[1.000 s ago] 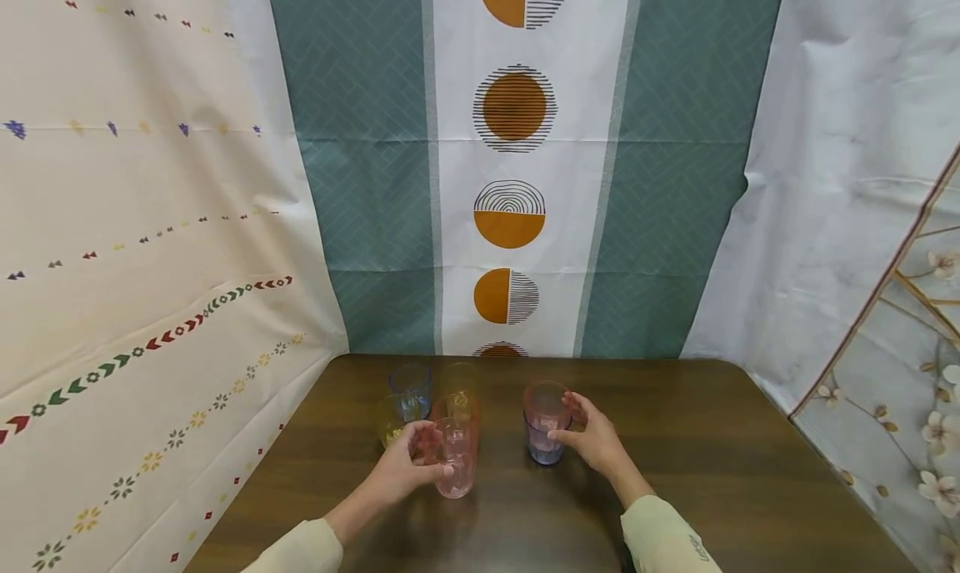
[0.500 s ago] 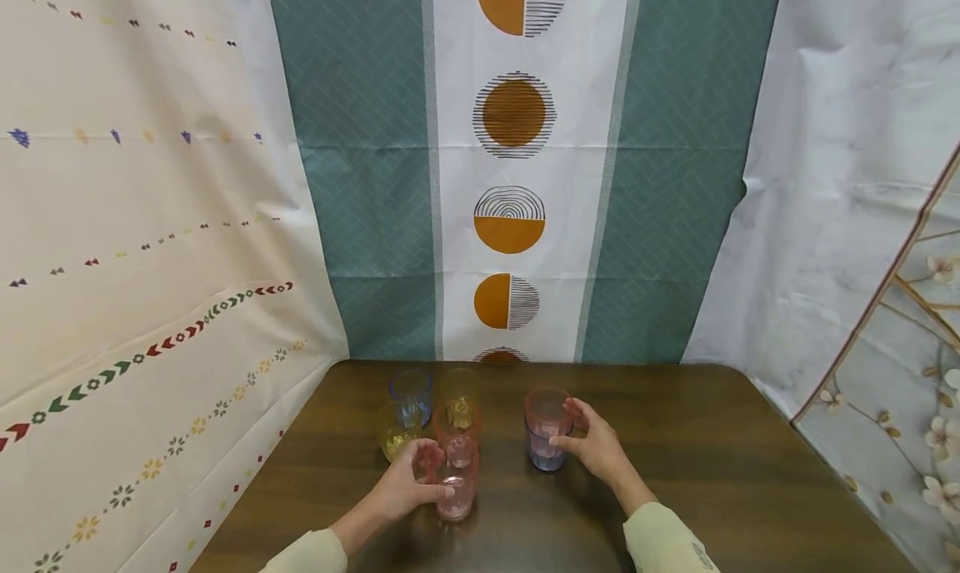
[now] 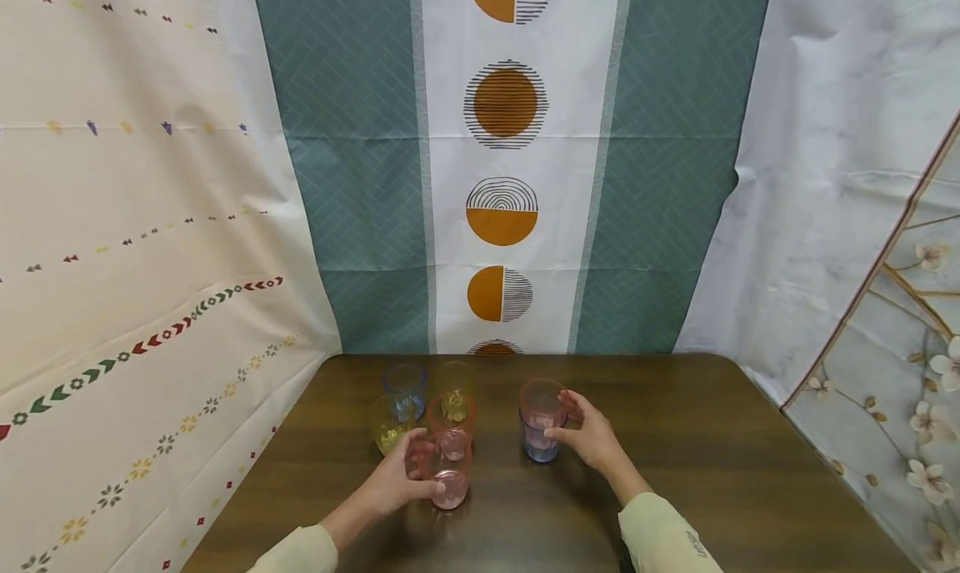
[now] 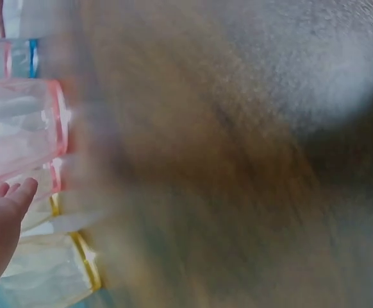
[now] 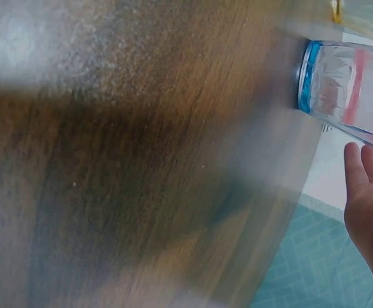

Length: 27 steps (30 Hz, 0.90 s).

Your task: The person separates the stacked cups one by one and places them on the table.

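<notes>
We hold the upright pink cup (image 3: pixel 450 480) at the near edge of the cluster in our left hand (image 3: pixel 393 485), while our right hand (image 3: pixel 592 439) loosely cups the stacked cups (image 3: pixel 542 419) just right.

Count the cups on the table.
7, some nested: blue cup, amber cup, yellow cup, two stacked reddish cups, and pink-in-blue stack. Others may be hidden.

Sleeve (image 3: pixel 663 540): small dark print near the right cuff; too small to read
Cups, table, curtains: no text, label, brand or number can be read
</notes>
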Each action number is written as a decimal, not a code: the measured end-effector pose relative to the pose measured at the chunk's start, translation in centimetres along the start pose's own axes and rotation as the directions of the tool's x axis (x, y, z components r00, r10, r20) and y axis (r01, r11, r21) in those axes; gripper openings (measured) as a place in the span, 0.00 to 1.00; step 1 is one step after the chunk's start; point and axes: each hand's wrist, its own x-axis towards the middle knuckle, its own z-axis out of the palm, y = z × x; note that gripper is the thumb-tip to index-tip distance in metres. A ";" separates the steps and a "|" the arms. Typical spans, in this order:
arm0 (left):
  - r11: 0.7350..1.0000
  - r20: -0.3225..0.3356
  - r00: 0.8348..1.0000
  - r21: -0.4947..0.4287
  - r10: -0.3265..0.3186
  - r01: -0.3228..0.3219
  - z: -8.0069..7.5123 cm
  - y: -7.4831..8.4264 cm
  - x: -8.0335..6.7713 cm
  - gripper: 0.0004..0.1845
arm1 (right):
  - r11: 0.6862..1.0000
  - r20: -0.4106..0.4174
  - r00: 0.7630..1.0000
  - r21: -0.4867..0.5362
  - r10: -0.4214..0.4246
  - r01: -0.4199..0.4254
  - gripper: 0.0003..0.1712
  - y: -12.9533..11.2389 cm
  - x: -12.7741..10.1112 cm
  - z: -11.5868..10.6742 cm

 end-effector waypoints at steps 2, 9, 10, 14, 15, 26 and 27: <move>1.000 -0.023 1.000 0.026 -0.006 0.006 -0.3 0.5 0.0 0.52 | 1.000 -0.002 1.000 -0.005 -0.006 0.006 0.47 0.0 0.1 0.0; 0.993 -0.147 0.989 0.120 0.029 -0.012 -1.3 3.1 1.0 0.48 | 1.000 0.007 1.000 -0.007 0.008 -0.008 0.48 0.1 0.0 -0.1; 0.991 -0.158 0.987 0.135 0.037 -0.015 -1.3 3.6 1.3 0.47 | 1.000 0.007 1.000 -0.006 0.008 -0.008 0.48 0.0 0.0 -0.2; 0.982 -0.184 0.980 0.186 0.076 -0.042 -1.0 5.6 2.8 0.47 | 1.000 0.006 1.000 -0.001 0.009 -0.009 0.48 -0.1 0.1 -0.3; 0.980 -0.190 0.978 0.193 0.087 -0.049 -0.8 6.2 3.1 0.47 | 1.000 0.004 1.000 0.005 0.015 -0.015 0.47 -0.2 0.1 -0.3; 0.994 -0.278 0.956 0.087 0.092 -0.071 5.9 11.5 6.8 0.45 | 1.000 0.012 1.000 0.002 0.002 -0.002 0.47 -0.1 0.1 -0.2; 0.995 -0.283 0.955 0.070 0.086 -0.069 6.6 11.8 7.0 0.45 | 1.000 0.012 1.000 -0.002 -0.007 0.007 0.47 -0.1 0.0 -0.2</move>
